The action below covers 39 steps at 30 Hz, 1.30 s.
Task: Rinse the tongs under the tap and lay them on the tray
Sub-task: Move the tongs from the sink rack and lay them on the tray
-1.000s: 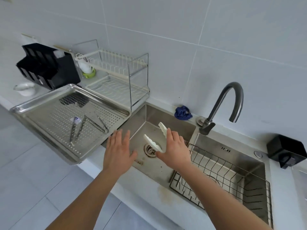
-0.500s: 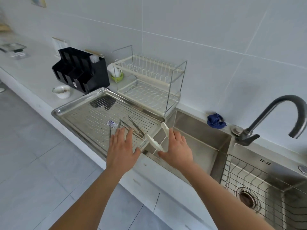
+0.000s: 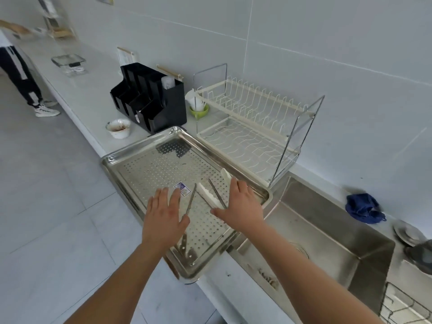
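Observation:
My right hand (image 3: 240, 206) grips a pair of white plastic tongs (image 3: 207, 194) over the right part of the perforated steel tray (image 3: 149, 167). The two white arms point away from me, one tip showing above my fingers. My left hand (image 3: 163, 215) hovers flat with straight fingers over the tray's near side and holds nothing. Thin metal tongs (image 3: 190, 202) lie on the tray between my hands, partly under the white ones. The tap is only just in view at the right edge.
A two-tier dish rack (image 3: 252, 127) stands behind the tray. A black organiser (image 3: 149, 99) and a dirty bowl (image 3: 118, 128) sit to its left. The sink (image 3: 327, 239) lies to the right, with a blue cloth (image 3: 363, 208) on its rim. A person stands far left.
Both hands moved left from above the sink to above the tray, the right one carrying the white tongs. The view turned left with them.

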Tool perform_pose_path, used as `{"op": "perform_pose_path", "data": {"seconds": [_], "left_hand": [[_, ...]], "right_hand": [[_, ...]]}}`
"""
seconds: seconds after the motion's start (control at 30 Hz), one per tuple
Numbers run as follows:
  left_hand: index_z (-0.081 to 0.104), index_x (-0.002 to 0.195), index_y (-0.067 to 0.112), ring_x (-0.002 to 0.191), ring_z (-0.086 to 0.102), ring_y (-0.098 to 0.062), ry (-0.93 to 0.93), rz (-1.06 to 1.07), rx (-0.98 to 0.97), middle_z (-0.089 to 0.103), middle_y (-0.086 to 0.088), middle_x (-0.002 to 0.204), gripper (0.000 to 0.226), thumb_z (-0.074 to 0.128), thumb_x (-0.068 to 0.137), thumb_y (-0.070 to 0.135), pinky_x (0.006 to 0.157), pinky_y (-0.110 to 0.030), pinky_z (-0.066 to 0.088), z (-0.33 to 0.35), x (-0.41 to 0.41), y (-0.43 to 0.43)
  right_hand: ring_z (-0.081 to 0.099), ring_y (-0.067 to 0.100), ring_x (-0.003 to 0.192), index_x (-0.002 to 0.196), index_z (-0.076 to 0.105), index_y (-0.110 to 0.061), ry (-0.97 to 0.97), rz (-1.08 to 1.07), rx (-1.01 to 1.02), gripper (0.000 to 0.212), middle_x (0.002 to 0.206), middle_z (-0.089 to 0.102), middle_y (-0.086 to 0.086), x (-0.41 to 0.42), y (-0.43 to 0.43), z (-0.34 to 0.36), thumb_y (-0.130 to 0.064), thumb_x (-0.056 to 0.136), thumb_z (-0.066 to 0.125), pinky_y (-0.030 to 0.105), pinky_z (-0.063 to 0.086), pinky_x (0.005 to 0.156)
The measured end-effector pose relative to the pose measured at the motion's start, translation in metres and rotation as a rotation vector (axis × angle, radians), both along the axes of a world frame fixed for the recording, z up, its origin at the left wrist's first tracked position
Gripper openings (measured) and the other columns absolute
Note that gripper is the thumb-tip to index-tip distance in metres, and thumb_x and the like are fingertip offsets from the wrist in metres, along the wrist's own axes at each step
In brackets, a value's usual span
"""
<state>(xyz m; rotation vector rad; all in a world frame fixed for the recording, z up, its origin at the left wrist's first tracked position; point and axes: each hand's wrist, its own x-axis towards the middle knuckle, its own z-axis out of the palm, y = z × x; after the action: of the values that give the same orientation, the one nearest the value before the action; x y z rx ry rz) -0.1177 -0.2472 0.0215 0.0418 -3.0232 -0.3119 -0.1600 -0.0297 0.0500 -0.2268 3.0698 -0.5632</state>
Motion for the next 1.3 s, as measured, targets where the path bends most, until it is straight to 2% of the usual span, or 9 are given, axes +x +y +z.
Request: {"op": "perform_pose_path", "data": {"seconds": [0.27,0.5,0.67,0.77,1.0,1.07,1.13,1.2,1.3], "left_hand": [[0.020,0.159,0.015,0.154,0.011,-0.036,-0.087,0.067,-0.004,0.020,-0.017,0.165,0.079,0.048,0.094,0.050,0.126,-0.050,0.009,-0.024,-0.033,-0.027],[0.022,0.158,0.012,0.151,0.021,-0.038,-0.198,-0.031,-0.006,0.027,-0.020,0.162,0.077,0.046,0.096,0.050,0.124,-0.050,0.013,-0.049,-0.080,-0.054],[0.038,0.148,0.012,0.122,0.051,-0.028,-0.267,-0.114,0.057,0.052,-0.013,0.136,0.069,0.049,0.093,0.051,0.101,-0.041,0.043,-0.062,-0.113,-0.069],[0.032,0.151,0.014,0.117,0.052,-0.026,-0.307,-0.221,0.045,0.053,-0.009,0.132,0.079,0.046,0.090,0.062,0.095,-0.039,0.046,-0.066,-0.123,-0.066],[0.022,0.154,0.006,0.131,0.044,-0.027,-0.269,-0.350,0.039,0.042,-0.012,0.148,0.111,0.043,0.075,0.082,0.101,-0.039,0.043,-0.076,-0.127,-0.059],[0.018,0.156,0.005,0.132,0.041,-0.028,-0.283,-0.369,0.016,0.038,-0.012,0.150,0.120,0.047,0.071,0.085,0.104,-0.040,0.042,-0.078,-0.124,-0.059],[0.014,0.157,0.005,0.134,0.038,-0.029,-0.296,-0.369,-0.012,0.033,-0.013,0.152,0.123,0.048,0.071,0.086,0.106,-0.041,0.041,-0.080,-0.121,-0.057],[0.013,0.157,0.004,0.132,0.038,-0.029,-0.298,-0.366,-0.024,0.033,-0.014,0.151,0.120,0.050,0.073,0.082,0.104,-0.040,0.042,-0.080,-0.120,-0.054],[0.015,0.157,0.003,0.123,0.044,-0.027,-0.288,-0.366,-0.019,0.039,-0.013,0.144,0.111,0.059,0.077,0.066,0.097,-0.036,0.047,-0.079,-0.123,-0.053]], "right_hand": [[0.033,0.032,0.143,0.160,0.009,-0.010,-0.112,0.046,0.038,0.119,0.158,0.030,0.010,-0.050,-0.042,-0.025,-0.073,0.078,0.068,0.045,0.046,0.106],[0.034,0.033,0.142,0.160,0.004,-0.009,-0.210,-0.075,0.068,0.120,0.157,0.031,0.012,-0.071,-0.073,-0.059,-0.068,0.079,0.070,0.045,0.048,0.106],[0.035,0.031,0.143,0.160,0.002,-0.010,-0.280,-0.252,0.117,0.122,0.159,0.029,0.010,-0.074,-0.096,-0.071,-0.072,0.079,0.068,0.046,0.052,0.104],[0.032,0.030,0.144,0.161,-0.003,-0.011,-0.306,-0.369,0.137,0.125,0.160,0.028,0.010,-0.073,-0.108,-0.073,-0.075,0.079,0.064,0.045,0.051,0.106],[0.034,0.029,0.146,0.161,0.001,-0.020,-0.335,-0.565,0.116,0.122,0.162,0.031,0.006,-0.062,-0.118,-0.071,-0.088,0.074,0.052,0.047,0.044,0.111],[0.039,0.028,0.143,0.160,0.018,-0.018,-0.256,-0.632,0.036,0.092,0.159,0.038,0.006,-0.053,-0.111,-0.070,-0.069,0.091,0.050,0.043,0.043,0.111],[0.042,0.029,0.139,0.155,0.034,-0.015,-0.202,-0.674,0.015,0.060,0.154,0.046,0.007,-0.044,-0.099,-0.068,-0.027,0.099,0.052,0.041,0.040,0.112],[0.042,0.030,0.138,0.151,0.044,-0.014,-0.248,-0.657,0.037,0.063,0.152,0.049,0.006,-0.038,-0.085,-0.067,0.002,0.090,0.047,0.039,0.039,0.113],[0.044,0.029,0.134,0.147,0.047,-0.017,-0.354,-0.570,0.080,0.067,0.147,0.052,0.003,-0.033,-0.075,-0.068,0.009,0.085,0.045,0.038,0.042,0.110]]}}
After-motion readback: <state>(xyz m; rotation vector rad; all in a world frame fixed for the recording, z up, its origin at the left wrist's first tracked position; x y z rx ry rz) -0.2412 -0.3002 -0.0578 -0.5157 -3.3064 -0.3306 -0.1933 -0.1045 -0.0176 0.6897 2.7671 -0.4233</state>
